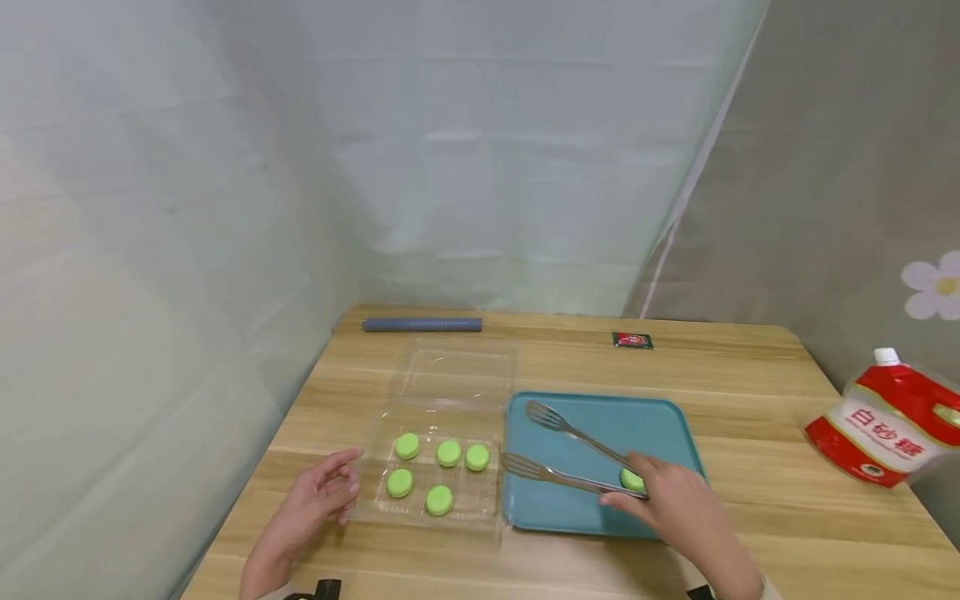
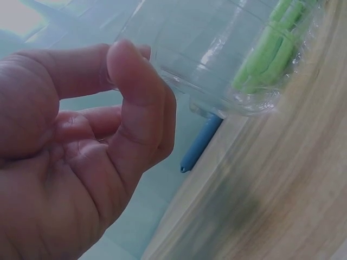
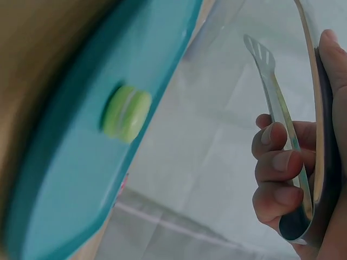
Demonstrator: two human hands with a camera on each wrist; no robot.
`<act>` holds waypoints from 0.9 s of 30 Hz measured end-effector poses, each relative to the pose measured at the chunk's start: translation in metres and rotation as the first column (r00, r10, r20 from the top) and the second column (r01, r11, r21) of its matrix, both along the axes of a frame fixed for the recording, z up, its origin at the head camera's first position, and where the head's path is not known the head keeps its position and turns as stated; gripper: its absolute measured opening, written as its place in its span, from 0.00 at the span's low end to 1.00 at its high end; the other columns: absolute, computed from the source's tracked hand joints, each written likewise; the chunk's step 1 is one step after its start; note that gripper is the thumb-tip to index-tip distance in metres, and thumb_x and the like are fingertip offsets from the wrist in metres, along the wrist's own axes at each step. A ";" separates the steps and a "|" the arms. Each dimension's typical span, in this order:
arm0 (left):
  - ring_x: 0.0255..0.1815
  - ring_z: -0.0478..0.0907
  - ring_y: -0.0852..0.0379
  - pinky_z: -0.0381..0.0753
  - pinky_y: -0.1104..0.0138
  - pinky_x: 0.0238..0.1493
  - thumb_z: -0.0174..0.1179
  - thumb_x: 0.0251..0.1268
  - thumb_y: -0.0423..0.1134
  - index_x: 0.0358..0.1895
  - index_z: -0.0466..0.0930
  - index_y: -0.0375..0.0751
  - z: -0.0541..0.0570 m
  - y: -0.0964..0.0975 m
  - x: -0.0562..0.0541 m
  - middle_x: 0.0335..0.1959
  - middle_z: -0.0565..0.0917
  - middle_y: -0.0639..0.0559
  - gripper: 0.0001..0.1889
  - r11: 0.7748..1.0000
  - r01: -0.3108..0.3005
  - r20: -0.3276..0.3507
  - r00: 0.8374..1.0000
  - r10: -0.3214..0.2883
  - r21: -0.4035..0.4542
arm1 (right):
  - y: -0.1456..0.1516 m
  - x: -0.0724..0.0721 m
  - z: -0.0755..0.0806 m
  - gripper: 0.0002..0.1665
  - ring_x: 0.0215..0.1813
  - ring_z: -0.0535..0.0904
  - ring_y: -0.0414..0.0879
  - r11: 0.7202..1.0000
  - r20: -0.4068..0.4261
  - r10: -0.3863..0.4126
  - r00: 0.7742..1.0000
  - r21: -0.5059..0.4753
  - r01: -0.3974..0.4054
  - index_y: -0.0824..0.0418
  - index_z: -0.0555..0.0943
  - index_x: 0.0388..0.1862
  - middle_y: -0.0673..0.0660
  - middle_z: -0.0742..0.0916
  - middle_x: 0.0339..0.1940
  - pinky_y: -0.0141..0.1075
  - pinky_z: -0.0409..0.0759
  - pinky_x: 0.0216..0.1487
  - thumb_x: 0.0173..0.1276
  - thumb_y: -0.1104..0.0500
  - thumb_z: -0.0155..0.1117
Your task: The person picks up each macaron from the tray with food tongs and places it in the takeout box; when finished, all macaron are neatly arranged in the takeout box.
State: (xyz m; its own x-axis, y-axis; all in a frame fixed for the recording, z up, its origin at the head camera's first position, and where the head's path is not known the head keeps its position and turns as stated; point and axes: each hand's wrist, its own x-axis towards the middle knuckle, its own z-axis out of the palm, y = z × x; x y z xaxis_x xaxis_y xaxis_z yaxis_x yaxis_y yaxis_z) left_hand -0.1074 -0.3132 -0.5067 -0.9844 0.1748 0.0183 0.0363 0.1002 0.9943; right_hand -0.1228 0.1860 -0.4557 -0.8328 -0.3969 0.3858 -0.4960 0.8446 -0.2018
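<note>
My right hand (image 1: 678,500) grips a pair of metal tongs (image 3: 295,130) near their bend. The slotted tips of the tongs are spread apart over the blue tray (image 1: 592,521), with nothing between them. One green macaron (image 3: 128,114) lies on the tray, partly hidden by the right hand in the head view. My left hand (image 1: 318,500) pinches the left edge of a clear plastic box (image 2: 184,49) between thumb and finger. Several green macarons (image 1: 448,453) sit in the box's compartments, and its clear lid (image 1: 456,372) lies folded back behind it.
A dark blue stick-shaped thing (image 1: 422,324) lies along the table's back edge, and a small red and dark green packet (image 1: 632,340) is farther right. On the right stands a red and white bag (image 1: 881,425) with a white cap. Fabric walls (image 1: 487,167) surround the table.
</note>
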 end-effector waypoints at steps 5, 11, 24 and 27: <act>0.25 0.73 0.63 0.79 0.69 0.22 0.54 0.72 0.23 0.68 0.56 0.13 0.000 -0.001 0.002 0.40 0.74 0.41 0.27 1.000 0.000 -0.009 1.000 0.000 0.003 | 0.017 0.009 -0.002 0.29 0.23 0.67 0.33 0.996 0.101 -0.082 0.992 -0.009 0.083 0.60 0.83 0.42 0.43 0.79 0.24 0.32 0.71 0.21 0.59 0.37 0.74; 0.24 0.72 0.62 0.78 0.69 0.22 0.54 0.72 0.23 0.68 0.57 0.13 0.001 0.000 0.004 0.40 0.74 0.41 0.27 1.000 -0.026 0.010 1.000 0.026 0.005 | 0.037 0.019 -0.007 0.29 0.19 0.62 0.35 0.987 0.134 -0.161 0.978 0.035 0.158 0.60 0.83 0.41 0.40 0.69 0.17 0.32 0.65 0.19 0.59 0.36 0.74; 0.25 0.72 0.62 0.78 0.70 0.24 0.56 0.70 0.25 0.70 0.58 0.17 0.003 0.000 0.001 0.42 0.74 0.40 0.29 0.998 -0.054 0.087 0.995 0.057 -0.040 | 0.069 0.035 -0.014 0.40 0.23 0.67 0.43 0.959 0.205 -0.276 0.939 0.120 0.256 0.67 0.82 0.47 0.48 0.73 0.21 0.40 0.73 0.21 0.56 0.32 0.75; 0.25 0.72 0.62 0.78 0.70 0.24 0.56 0.71 0.25 0.70 0.57 0.16 0.002 0.001 0.001 0.41 0.74 0.41 0.29 0.998 -0.046 0.079 0.996 0.049 -0.037 | 0.075 0.038 -0.014 0.42 0.23 0.67 0.44 0.947 0.221 -0.313 0.924 0.143 0.286 0.68 0.82 0.49 0.49 0.72 0.20 0.39 0.71 0.21 0.58 0.31 0.72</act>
